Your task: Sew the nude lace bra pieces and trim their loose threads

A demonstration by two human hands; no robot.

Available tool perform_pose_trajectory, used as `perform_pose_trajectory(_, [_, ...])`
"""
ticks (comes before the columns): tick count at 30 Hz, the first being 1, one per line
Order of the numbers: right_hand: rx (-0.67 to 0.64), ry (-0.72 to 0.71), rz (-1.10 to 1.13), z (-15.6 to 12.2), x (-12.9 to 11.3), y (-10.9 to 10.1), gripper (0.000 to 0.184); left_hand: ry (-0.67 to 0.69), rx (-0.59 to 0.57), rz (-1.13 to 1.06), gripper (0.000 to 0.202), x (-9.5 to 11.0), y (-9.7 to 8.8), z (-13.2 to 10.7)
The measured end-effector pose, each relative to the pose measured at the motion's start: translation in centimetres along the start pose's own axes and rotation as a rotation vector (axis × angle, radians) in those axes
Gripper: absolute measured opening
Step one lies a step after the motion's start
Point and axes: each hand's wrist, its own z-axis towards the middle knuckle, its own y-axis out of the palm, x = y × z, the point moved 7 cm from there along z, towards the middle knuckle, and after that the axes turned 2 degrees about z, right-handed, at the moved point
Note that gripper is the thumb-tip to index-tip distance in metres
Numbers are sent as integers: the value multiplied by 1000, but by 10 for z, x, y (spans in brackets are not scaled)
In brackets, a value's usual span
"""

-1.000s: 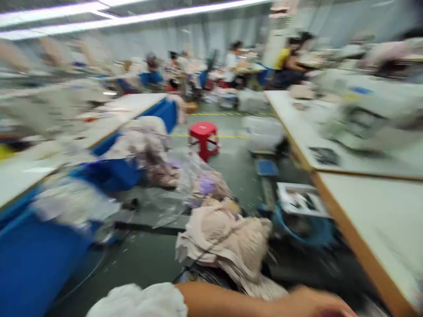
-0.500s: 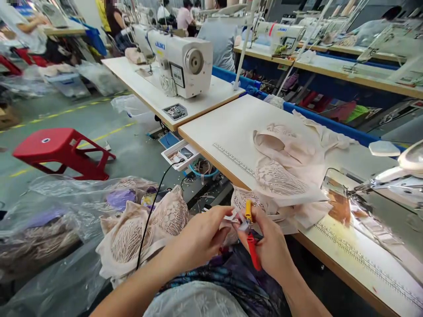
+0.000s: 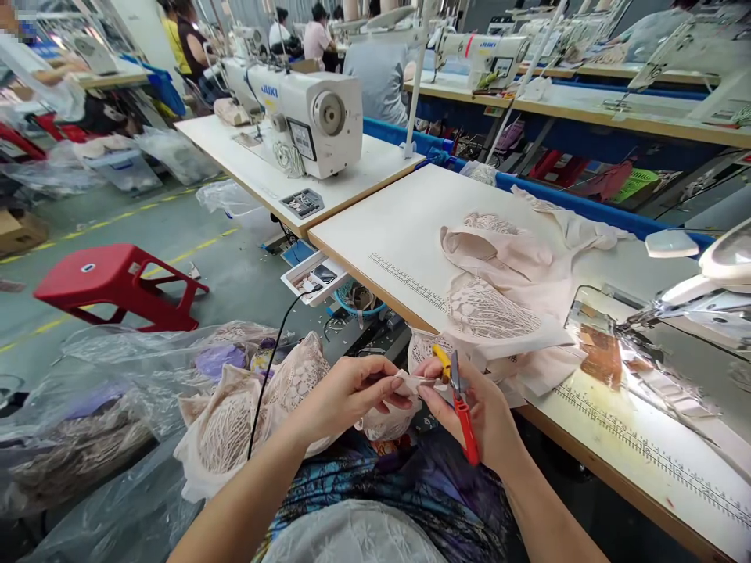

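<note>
My left hand (image 3: 346, 391) pinches a pale beige lace garment piece (image 3: 404, 387) over my lap. My right hand (image 3: 484, 414) is closed round red and yellow thread snips (image 3: 461, 403), their blades at the edge of that piece. More beige lace garments (image 3: 504, 281) lie in a stack on the white sewing table (image 3: 399, 227) just beyond my hands. To my left a heap of the same lace pieces (image 3: 235, 414) rests beside my knee.
A lit sewing machine head (image 3: 704, 305) stands at the right. A white Juki machine (image 3: 305, 117) sits on the table ahead. A red plastic stool (image 3: 111, 281) and plastic bags of fabric (image 3: 76, 407) occupy the floor at left. Other people work at distant tables.
The view swung from the aisle to my table a second ago. Since half a second ago my hands shifted slightly and the snips tilted more upright against the piece.
</note>
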Motion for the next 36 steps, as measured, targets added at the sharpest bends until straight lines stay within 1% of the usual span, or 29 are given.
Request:
perform_pose_trajectory(3, [-24,-13,-9,4,-2,-2,8,-5,7,-28,51,-2,-2,-2])
perform_pose_trajectory(6, [-43,5,-7,7,-3,0,10,3,15,-56,46,-4,-3,-5])
perform_pose_trajectory(9, [-56,9,-23,9,-8,4,9,40,14,-67,43,-3,-3,-8])
perform_pose_trajectory(13, [-20,-43,-145,5,-21,4,8,107,34,-59,44,-1,-6,-7])
perform_pose_trajectory(16, [-2,-108,-207,-1,-29,4,12,142,53,-79,45,-3,-11,-3])
perform_pose_trajectory(18, [-2,-134,-223,-5,-31,5,14,155,39,-103,45,-5,-12,-1])
perform_pose_trajectory(20, [-14,-128,-243,-5,-34,5,11,151,7,-132,46,-6,-10,1])
perform_pose_trajectory(22, [-47,-99,-292,-3,-39,3,11,134,-18,-163,47,-9,-8,3])
perform_pose_trajectory(24, [-125,-71,-381,0,-46,-1,21,125,-25,-204,45,-11,-7,4])
perform_pose_trajectory(27, [-240,-66,-577,5,-55,-15,33,123,-25,-249,43,-12,-6,5])
perform_pose_trajectory(30, [-319,-70,-738,7,-57,-30,40,120,-18,-268,44,-10,-5,5])
perform_pose_trajectory(33, [-363,-87,-811,8,-57,-34,43,113,-19,-280,45,-5,-3,5])
perform_pose_trajectory(36, [-358,-118,-857,9,-60,-30,44,89,-9,-257,47,-1,-1,2])
